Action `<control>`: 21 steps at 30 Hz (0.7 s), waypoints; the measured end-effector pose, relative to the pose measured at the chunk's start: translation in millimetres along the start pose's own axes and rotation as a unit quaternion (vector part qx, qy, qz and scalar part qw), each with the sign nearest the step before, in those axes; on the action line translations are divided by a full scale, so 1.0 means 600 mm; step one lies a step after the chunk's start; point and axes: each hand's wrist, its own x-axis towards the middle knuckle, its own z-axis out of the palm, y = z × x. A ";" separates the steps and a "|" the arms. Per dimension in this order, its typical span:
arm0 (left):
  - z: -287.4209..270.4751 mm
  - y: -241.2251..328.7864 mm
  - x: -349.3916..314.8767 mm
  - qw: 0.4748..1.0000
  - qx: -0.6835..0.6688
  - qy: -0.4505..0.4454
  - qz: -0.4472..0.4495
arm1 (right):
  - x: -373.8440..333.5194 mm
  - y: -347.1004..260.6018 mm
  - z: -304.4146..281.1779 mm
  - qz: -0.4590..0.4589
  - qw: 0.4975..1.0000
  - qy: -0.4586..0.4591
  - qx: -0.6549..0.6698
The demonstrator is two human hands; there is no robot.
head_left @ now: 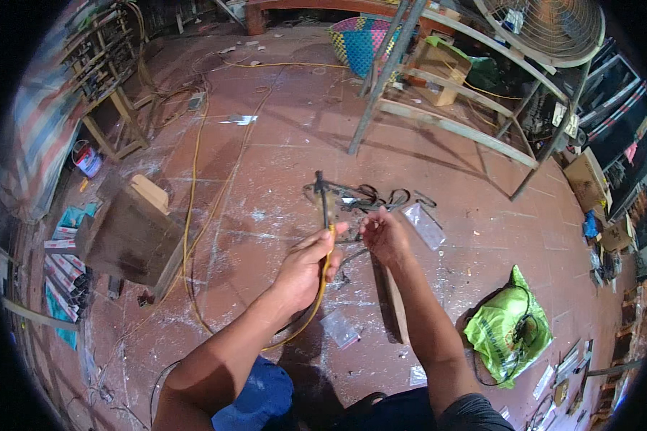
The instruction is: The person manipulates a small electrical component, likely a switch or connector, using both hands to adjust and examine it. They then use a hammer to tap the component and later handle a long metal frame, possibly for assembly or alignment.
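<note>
In front of me my left hand (310,264) is closed round a yellow cable (316,305) that ends in a black stem with a wider black tip (320,185), pointing away from me. The cable loops back below my left forearm. To its right and apart from it, my right hand (387,238) has its fingers curled together; anything between them is too small to make out. Just beyond both hands, a tangle of black straps or strips (366,192) lies on the floor. A long wooden bar (387,298) lies beneath my right forearm.
Clear plastic bags (424,225) lie on the tiled floor, with a green bag (510,334) at right. A boxy wooden block (133,237) stands left, beside a long yellow cord (191,208). A metal frame (453,133) and large fan (546,29) stand far right.
</note>
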 end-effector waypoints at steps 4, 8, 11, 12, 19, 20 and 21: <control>-0.007 0.006 -0.011 0.999 -0.015 -0.027 0.017 | -0.016 -0.008 0.036 0.020 0.999 0.032 -0.024; -0.004 0.017 -0.005 0.998 0.017 -0.050 0.042 | -0.017 -0.029 0.072 0.013 0.998 0.005 -0.055; 0.004 0.021 -0.005 0.998 0.005 -0.046 0.042 | -0.019 -0.033 0.070 0.007 0.993 -0.055 -0.106; 0.004 0.023 -0.006 0.998 -0.003 -0.041 0.042 | -0.024 -0.033 0.077 0.013 0.986 -0.109 -0.129; -0.014 0.015 0.001 0.996 -0.038 -0.069 0.051 | -0.069 -0.028 0.137 0.061 0.926 -0.329 -0.177; -0.014 0.013 0.003 0.996 -0.042 -0.065 0.050 | -0.066 -0.027 0.138 0.067 0.926 -0.336 -0.157; -0.014 0.012 0.005 0.996 -0.046 -0.060 0.050 | -0.061 -0.026 0.141 0.073 0.926 -0.345 -0.137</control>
